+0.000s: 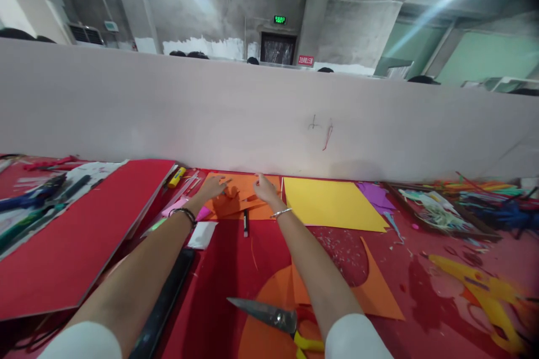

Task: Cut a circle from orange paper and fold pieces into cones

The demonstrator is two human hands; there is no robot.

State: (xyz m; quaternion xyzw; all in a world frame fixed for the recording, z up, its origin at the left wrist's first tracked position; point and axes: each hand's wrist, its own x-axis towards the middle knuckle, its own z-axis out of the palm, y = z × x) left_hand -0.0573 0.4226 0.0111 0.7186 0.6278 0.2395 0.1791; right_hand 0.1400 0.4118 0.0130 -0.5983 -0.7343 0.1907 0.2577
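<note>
Orange paper (263, 213) far back on the red counter (227, 269), left hand (214, 188) and right hand (264, 188) at it, fingers bent, too small to tell how open or what they hold, scissors (269, 313) cut off below.

The bench (227, 252) is red. Along its far edge, below a white partition (236, 112), lie an orange sheet (246, 185) and a yellow sheet (328, 202), with purple paper (374, 195) to their right. A red board (96, 224) lies toward the left edge. At the near edge, grey-bladed, yellow-handled scissors (272, 315) cross an orange cut-out (261, 342); a yellow glue gun (475, 280) lies by the right edge. Strands (511, 213) in the far right corner look partly blue, though blurred. The left bracelet (186, 213) is dark, the right bracelet (281, 212) silvery.
</note>
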